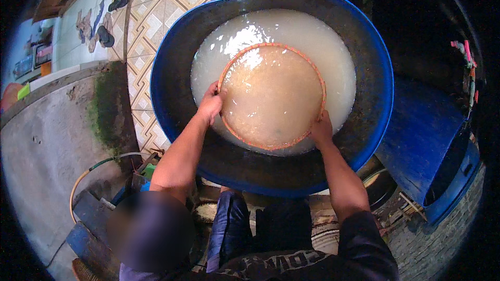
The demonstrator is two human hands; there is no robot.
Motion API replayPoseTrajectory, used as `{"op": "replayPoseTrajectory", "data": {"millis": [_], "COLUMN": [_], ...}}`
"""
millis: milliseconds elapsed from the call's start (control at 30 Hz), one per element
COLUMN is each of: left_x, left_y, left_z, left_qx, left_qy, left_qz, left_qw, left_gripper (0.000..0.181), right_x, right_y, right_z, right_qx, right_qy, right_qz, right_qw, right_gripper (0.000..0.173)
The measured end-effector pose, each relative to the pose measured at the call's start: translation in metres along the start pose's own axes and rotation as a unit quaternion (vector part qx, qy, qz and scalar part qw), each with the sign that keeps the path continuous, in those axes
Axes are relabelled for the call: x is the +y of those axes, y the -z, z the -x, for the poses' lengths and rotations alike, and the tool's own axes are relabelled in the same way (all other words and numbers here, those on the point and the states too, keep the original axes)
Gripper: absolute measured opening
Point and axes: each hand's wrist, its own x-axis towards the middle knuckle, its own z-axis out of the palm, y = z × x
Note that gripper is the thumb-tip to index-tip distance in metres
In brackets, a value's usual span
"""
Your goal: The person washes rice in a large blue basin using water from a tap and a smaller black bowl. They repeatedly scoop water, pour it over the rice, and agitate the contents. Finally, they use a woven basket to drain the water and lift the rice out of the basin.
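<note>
A round sieve with an orange-bound rim [272,43] sits in cloudy, whitish water [336,62] inside a big blue tub [153,82]. Brownish liquid covers the inside of the sieve, so its mesh cannot be made out. My left hand [212,103] grips the rim on the left, thumb on the inner side. On the lower right of the same rim, my right hand [322,128] has its fingers closed, partly in shadow. Bright glare lies on the water towards the upper left.
Patterned tiles [146,47] border the tub on the left, beside a concrete surface with moss [103,113]. A blue plastic barrel [422,140] lies on the right. A hose [74,191] curves at lower left. Footwear [105,36] rests on the pale floor beyond.
</note>
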Motion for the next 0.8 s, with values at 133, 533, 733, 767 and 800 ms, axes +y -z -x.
{"op": "replayPoseTrajectory", "data": {"millis": [133,533,733,767,800], "left_x": [0.004,0.03,0.054,0.06,0.068], "left_y": [0.001,0.008,0.018,0.021,0.027], "left_z": [0.024,0.096,0.148,0.153,0.158], "left_qx": [0.004,-0.002,-0.017,-0.022,-0.026], "left_qy": [0.008,-0.045,-0.089,-0.087,-0.086], "left_qz": [0.027,0.081,0.118,0.135,0.149], "left_qw": [1.0,0.996,0.989,0.987,0.985], "left_gripper": [0.042,0.048,0.047,0.046,0.046], "right_x": [-0.028,-0.08,-0.141,-0.149,-0.159], "right_y": [0.022,0.076,0.117,0.123,0.129], "right_z": [0.024,0.076,0.122,0.132,0.142], "right_qx": [-0.034,-0.04,-0.08,-0.085,-0.089], "right_qy": [-0.011,-0.003,0.006,0.015,0.009], "right_qz": [0.001,-0.052,-0.038,-0.045,-0.044], "right_qw": [0.999,0.998,0.996,0.995,0.995], "right_gripper": [0.032,0.04,0.041,0.04,0.04]}}
